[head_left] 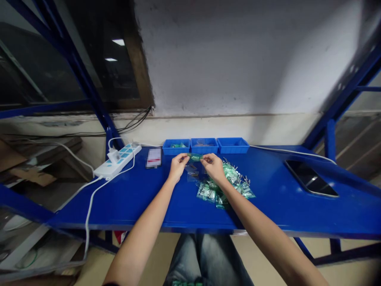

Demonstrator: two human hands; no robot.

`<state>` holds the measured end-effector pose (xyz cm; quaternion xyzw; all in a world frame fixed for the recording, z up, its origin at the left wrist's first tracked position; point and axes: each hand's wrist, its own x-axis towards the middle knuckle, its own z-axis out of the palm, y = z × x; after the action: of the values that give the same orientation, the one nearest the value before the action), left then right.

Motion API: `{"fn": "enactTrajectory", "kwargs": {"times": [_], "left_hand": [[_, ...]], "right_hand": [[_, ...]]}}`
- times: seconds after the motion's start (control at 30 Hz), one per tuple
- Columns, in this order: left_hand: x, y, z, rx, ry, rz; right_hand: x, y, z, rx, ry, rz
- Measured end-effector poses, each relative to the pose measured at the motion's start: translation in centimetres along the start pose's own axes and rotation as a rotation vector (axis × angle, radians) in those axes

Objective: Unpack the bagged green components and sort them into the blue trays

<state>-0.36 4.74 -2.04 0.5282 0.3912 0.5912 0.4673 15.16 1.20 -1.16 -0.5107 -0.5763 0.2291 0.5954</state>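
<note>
A small green plastic bag (195,157) is stretched between my two hands above the blue table. My left hand (177,166) pinches its left end, and my right hand (213,166) pinches the right end. What the bag contains is too small to make out. Below it lie a few small clear packets (193,173) with dark contents. Beside and partly behind my right forearm spreads a pile of green-tinted bags (208,193) with metal pins or screws among them.
Three blue bins (204,150) line the table's back edge; the left one holds green bags, the middle one clear packets. A white power strip (119,161) with cables and a card (154,157) are on the left. A black phone (311,178) lies on the right.
</note>
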Motion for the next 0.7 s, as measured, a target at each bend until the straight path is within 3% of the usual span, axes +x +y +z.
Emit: {"fn": "enactTrajectory", "kwargs": {"times": [0.43, 0.7], "left_hand": [[1.7, -0.2, 0.7, -0.120, 0.002, -0.155], [1.7, -0.6, 0.3, -0.110, -0.070, -0.181]], "right_hand": [[0.4, 0.3, 0.2, 0.041, -0.029, 0.021], [1.6, 0.8, 0.6, 0.046, -0.011, 0.021]]}}
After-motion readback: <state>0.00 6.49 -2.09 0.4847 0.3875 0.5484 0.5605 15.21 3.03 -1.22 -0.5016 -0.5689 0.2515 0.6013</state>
